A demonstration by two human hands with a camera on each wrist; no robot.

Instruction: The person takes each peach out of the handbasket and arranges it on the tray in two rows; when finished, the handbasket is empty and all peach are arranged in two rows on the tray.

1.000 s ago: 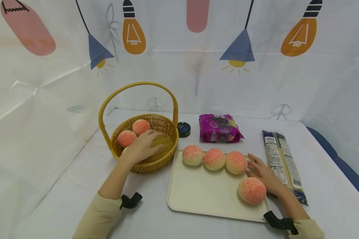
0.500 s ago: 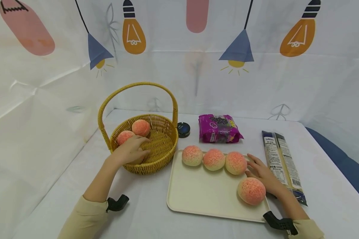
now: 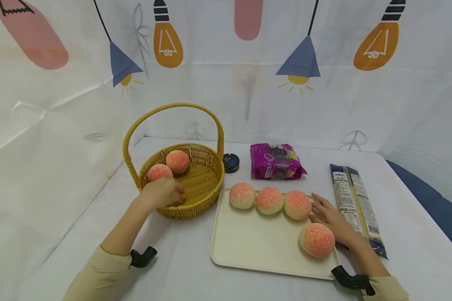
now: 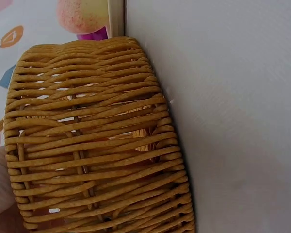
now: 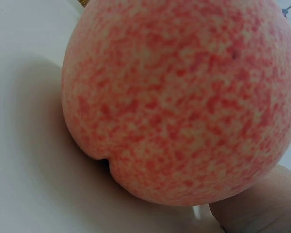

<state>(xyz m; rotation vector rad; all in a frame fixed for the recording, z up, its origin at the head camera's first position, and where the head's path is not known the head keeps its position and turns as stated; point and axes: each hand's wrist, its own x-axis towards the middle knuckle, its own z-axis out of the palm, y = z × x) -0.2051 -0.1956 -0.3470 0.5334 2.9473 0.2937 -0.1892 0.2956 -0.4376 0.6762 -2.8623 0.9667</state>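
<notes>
Your left hand (image 3: 161, 194) is over the front-left rim of the golden-brown woven wicker basket (image 3: 207, 203) with the tall arched handle, near the bench's back-left corner. Its fingers are curled down inside. What lies under them is hidden, so I can't tell if it's clamped on anything.

Two round pink-and-cream speckled peaches in the basket: front-left peach (image 3: 159, 172) right by your left hand, rear peach (image 3: 178, 161) behind it, against the back-left wall. Your left wrist cam mostly sees the outside weave, part of the hand at its left edge.

Your right hand (image 3: 334, 220) is at the right edge of the cream rectangular tray (image 3: 248, 246), fingers apart and loosely extended, gripping nothing. Its fingertips are just beside the right row peach (image 3: 297, 205); I can't tell if they touch. The loose peach (image 3: 317, 240) sits in front of that hand, by the tray's right edge; it fills your right wrist cam.

Left row peach (image 3: 242, 195) and middle row peach (image 3: 270, 200) complete a line of three along the tray's far edge, side by side.

Toward the back edge of the white-covered bench (image 3: 188, 267): dark round tin (image 3: 231, 163) just right of the basket, then purple plastic packet with grape print (image 3: 276, 162). Long flat blue-and-clear plastic packet (image 3: 355, 205) lies near the right edge, beyond your right hand.
</notes>
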